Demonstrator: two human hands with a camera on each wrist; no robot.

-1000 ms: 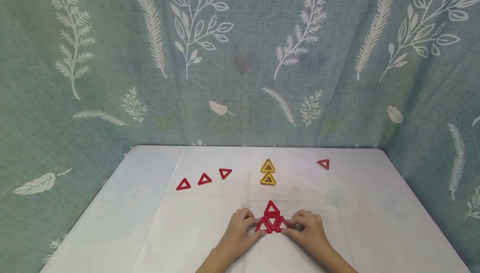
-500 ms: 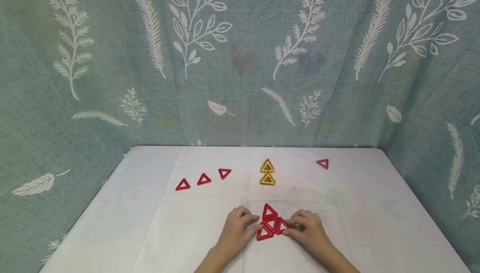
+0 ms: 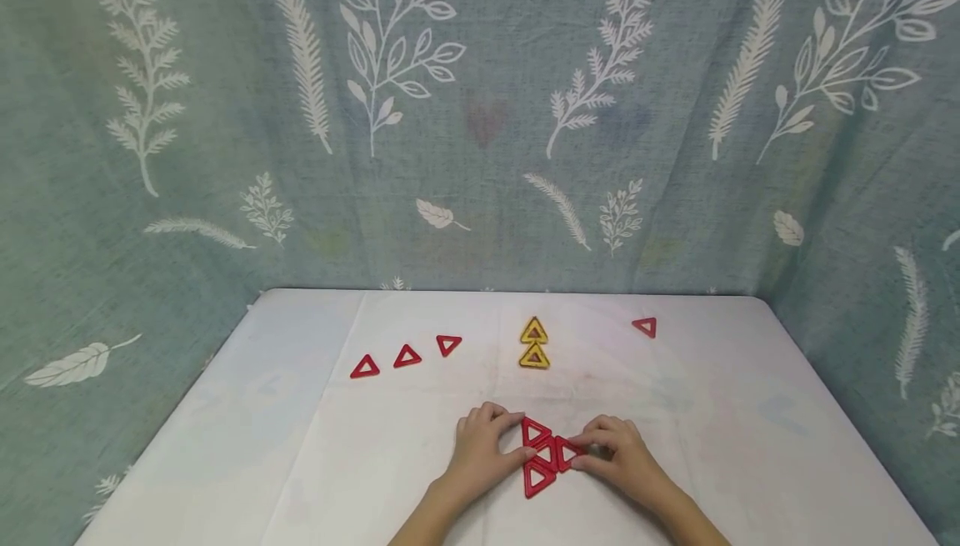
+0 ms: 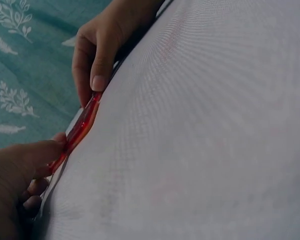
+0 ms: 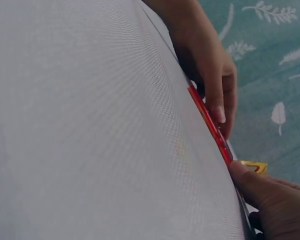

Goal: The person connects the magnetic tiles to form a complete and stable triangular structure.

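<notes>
Four-sided grouping aside, several red triangle tiles lie flat together in the head view: an upper tile (image 3: 535, 431), a middle tile (image 3: 546, 453), a lower tile (image 3: 537, 479) and a right tile (image 3: 568, 453). My left hand (image 3: 483, 450) holds the group's left side, index finger at the upper tile's corner and thumb over the middle tile. With thumb and index finger my right hand (image 3: 618, 456) pinches the right tile. Both wrist views show the red tiles (image 4: 82, 122) edge-on between the two hands; individual tiles are hard to separate there.
Two yellow triangle tiles (image 3: 535, 343) stand in line beyond the hands. Farther left lie red triangles (image 3: 407, 356), and one red triangle (image 3: 647, 327) lies at the back right. A patterned curtain (image 3: 480, 129) rises behind the white table (image 3: 300, 479).
The red group has turned counterclockwise: its top tile swung left and nearer, its lower-left tile swung down and right. My left hand shifted slightly forward; the right hand kept its pinch.
</notes>
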